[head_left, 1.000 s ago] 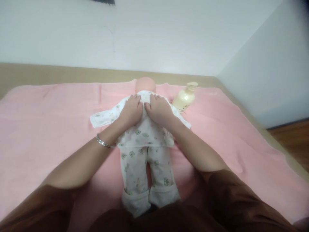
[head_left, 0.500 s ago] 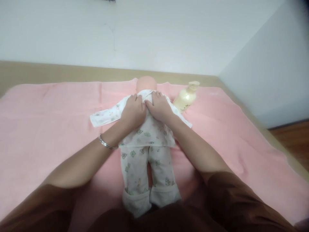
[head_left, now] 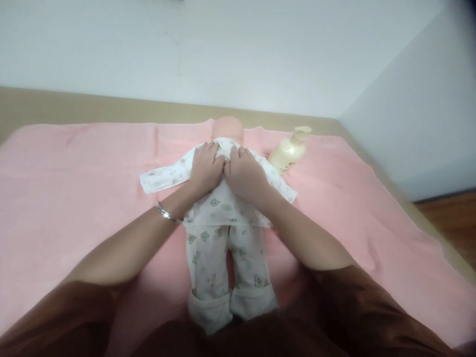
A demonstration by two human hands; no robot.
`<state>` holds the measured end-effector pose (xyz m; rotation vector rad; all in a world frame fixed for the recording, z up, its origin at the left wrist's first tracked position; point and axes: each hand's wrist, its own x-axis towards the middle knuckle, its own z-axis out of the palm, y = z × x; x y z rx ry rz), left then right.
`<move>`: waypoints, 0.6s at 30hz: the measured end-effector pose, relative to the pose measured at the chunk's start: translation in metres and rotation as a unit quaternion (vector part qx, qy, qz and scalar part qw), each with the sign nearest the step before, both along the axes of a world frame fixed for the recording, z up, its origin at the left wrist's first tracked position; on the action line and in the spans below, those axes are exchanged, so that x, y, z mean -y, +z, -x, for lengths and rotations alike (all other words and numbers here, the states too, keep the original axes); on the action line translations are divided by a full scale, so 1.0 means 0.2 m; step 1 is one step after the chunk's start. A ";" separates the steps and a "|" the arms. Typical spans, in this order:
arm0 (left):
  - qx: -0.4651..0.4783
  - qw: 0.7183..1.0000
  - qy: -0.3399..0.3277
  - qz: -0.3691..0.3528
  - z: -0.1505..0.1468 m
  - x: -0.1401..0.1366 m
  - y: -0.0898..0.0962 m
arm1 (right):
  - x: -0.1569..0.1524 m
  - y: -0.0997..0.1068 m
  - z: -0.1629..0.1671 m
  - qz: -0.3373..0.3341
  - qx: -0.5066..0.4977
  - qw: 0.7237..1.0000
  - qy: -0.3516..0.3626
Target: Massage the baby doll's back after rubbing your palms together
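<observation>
A baby doll (head_left: 227, 128) lies on a pink cloth, its bare head away from me. It wears a white long-sleeved shirt (head_left: 219, 206) with small green prints and matching trousers (head_left: 210, 263) with turned-up cuffs. My left hand (head_left: 206, 166), below a silver bangle (head_left: 168, 212), rests on the upper left of the shirt, fingers stretched toward the collar. On the upper right of the shirt lies my right hand (head_left: 245, 171), its fingers laid out likewise. Both thumbs meet near the middle. My palms hide part of the doll's upper body.
A pale yellow pump bottle (head_left: 288, 151) leans beside the doll's right-hand sleeve. The pink cloth (head_left: 82, 198) covers most of a tan surface (head_left: 55, 104). White walls (head_left: 238, 54) rise behind and to the right. Brown flooring (head_left: 451, 218) shows at far right.
My right hand has slid a little toward me and inward, its thumb now closer to the left thumb. My left hand has shifted slightly. The doll and bottle stay in place.
</observation>
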<state>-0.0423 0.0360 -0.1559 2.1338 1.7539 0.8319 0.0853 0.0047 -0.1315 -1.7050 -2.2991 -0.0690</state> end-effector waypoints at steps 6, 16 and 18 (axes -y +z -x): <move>0.002 1.000 0.003 -0.002 -0.01 0.01 0.01 | 0.01 0.00 -0.01 -0.022 -0.024 0.998 0.046; 0.018 1.000 0.012 -0.011 -0.01 0.00 -0.04 | -0.17 -0.01 -0.08 0.079 -0.083 0.993 0.010; 0.014 1.000 0.013 -0.009 -0.01 0.00 -0.03 | -0.17 -0.02 -0.08 0.077 -0.085 0.993 0.011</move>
